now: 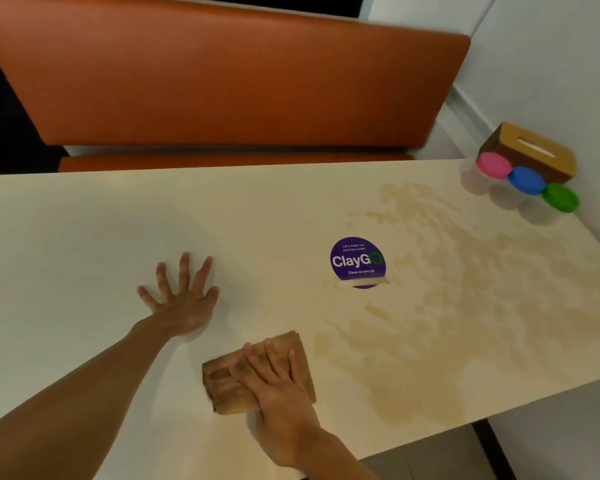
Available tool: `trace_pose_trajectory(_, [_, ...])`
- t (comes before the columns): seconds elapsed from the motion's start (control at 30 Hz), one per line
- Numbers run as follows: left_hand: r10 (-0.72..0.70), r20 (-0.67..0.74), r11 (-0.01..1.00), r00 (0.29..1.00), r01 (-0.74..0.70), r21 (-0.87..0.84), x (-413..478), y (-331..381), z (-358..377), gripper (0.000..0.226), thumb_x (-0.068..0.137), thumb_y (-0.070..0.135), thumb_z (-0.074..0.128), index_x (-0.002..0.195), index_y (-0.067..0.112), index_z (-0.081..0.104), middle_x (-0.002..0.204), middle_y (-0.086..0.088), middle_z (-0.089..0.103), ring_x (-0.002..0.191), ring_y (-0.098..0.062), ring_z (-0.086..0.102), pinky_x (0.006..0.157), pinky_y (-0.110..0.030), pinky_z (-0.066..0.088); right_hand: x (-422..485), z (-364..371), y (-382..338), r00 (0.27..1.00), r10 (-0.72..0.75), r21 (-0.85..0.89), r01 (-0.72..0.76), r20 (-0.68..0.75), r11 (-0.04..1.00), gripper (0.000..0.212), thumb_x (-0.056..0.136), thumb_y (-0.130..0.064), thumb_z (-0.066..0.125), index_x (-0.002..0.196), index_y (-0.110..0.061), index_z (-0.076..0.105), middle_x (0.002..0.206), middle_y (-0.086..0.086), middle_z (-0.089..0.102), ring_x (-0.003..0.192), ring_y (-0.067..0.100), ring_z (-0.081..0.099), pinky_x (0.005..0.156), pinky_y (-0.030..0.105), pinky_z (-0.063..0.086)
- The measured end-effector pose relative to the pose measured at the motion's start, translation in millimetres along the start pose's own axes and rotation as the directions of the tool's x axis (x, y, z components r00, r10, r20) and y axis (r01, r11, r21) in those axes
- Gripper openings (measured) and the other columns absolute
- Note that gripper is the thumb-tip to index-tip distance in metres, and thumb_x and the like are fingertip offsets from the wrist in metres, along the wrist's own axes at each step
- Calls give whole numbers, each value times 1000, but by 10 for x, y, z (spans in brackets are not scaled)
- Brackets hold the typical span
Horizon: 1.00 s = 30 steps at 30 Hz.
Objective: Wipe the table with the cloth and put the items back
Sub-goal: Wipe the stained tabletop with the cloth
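On a cream table (pixel 84 216), a folded brown cloth (pixel 229 382) lies near the near edge, and the right hand (pixel 278 386) presses flat on it with straight fingers, covering its right half. The left hand (pixel 184 299) rests just left of and beyond the cloth, palm down on the bare table, fingers spread and holding nothing. A brownish wet smear (pixel 447 306) spreads over the table's right half beside a round purple "ClayGo" sticker (pixel 356 261), and at the far right corner stand three clear jars with a pink lid (pixel 493 164), a blue lid (pixel 526 180) and a green lid (pixel 560 197), touching a wooden tissue box (pixel 534 150).
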<state>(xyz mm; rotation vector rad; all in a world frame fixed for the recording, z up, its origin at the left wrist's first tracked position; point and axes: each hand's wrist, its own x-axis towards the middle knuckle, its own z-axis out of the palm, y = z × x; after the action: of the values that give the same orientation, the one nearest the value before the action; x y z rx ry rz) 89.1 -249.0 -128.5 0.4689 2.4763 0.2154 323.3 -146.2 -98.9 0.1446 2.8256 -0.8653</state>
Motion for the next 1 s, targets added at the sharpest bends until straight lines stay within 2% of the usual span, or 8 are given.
trace_pose_trajectory(0.1, [-4, -4, 1000, 1000, 4, 7, 18, -7, 17, 59, 93, 65, 11, 129, 59, -36, 136, 20, -51, 138, -28, -41, 103, -67, -22, -172, -127, -33, 996, -19, 120, 8, 90, 993, 58, 90, -10, 47, 141, -36, 41, 158, -21, 17, 147, 5, -12, 118, 36, -17])
trace_pose_trajectory(0.2, [-2, -13, 1000, 1000, 2, 8, 28, 14, 24, 59, 93, 65, 11, 127, 59, -37, 140, 19, -49, 139, -29, -39, 104, -67, -22, -77, -596, -8, 977, -79, 263, 24, 200, 965, 55, 85, 6, 47, 132, -23, 55, 138, 2, 55, 137, 22, 39, 117, 34, 22])
trace_pose_trajectory(0.27, [-6, -14, 1000, 1000, 6, 5, 37, 28, 27, 59, 94, 64, 12, 126, 59, -38, 148, 17, -44, 140, -30, -37, 104, -67, -21, 105, -914, 15, 979, -114, 331, 52, 171, 942, 55, 84, 12, 44, 129, -17, 56, 131, 4, 62, 123, 23, 55, 107, 36, 39])
trace_pose_trajectory(0.33, [-3, -12, 1000, 1000, 3, 11, 46, 19, 38, 61, 94, 64, 14, 130, 59, -35, 148, 16, -44, 140, -30, -37, 104, -68, -21, 317, -1094, 3, 994, -94, 334, 67, 64, 940, 60, 84, 11, 42, 134, -21, 52, 135, 1, 60, 125, 20, 55, 105, 36, 43])
trace_pose_trajectory(0.43, [13, -3, 1000, 1000, -13, 9, 60, 3, 51, 63, 94, 62, 19, 131, 60, -32, 139, 20, -50, 139, -31, -39, 102, -68, -23, 649, -1104, 26, 991, -98, 168, 112, -87, 979, 73, 79, 11, 41, 142, -26, 44, 147, 4, 47, 134, 23, 43, 112, 39, 32])
trace_pose_trajectory(0.53, [4, -18, 1000, 1000, -4, 2, 48, 5, 72, 60, 93, 66, 14, 125, 61, -37, 149, 17, -43, 140, -30, -38, 103, -68, -22, 778, -900, 203, 999, -31, -135, 30, -6, 990, 74, 84, 3, 45, 148, -31, 30, 160, 4, 21, 146, 29, 17, 119, 46, 11])
trace_pose_trajectory(0.67, [12, -35, 1000, 999, -13, -4, 75, 7, 41, 59, 93, 66, 11, 122, 61, -40, 152, 15, -40, 141, -31, -36, 104, -69, -19, 587, -453, 337, 997, 33, -255, -14, 67, 967, 76, 89, -8, 46, 152, -35, 13, 163, 0, -11, 147, 29, -21, 116, 46, -20])
trace_pose_trajectory(1.0, [-8, -36, 1000, 999, 8, 16, 90, -42, 50, 60, 93, 67, 14, 139, 59, -24, 154, 16, -36, 142, -29, -34, 105, -68, -18, -107, -262, 387, 980, -166, -112, 178, 109, 978, 68, 85, 0, 48, 144, -32, 38, 162, -7, 10, 149, 18, -12, 119, 45, -15])
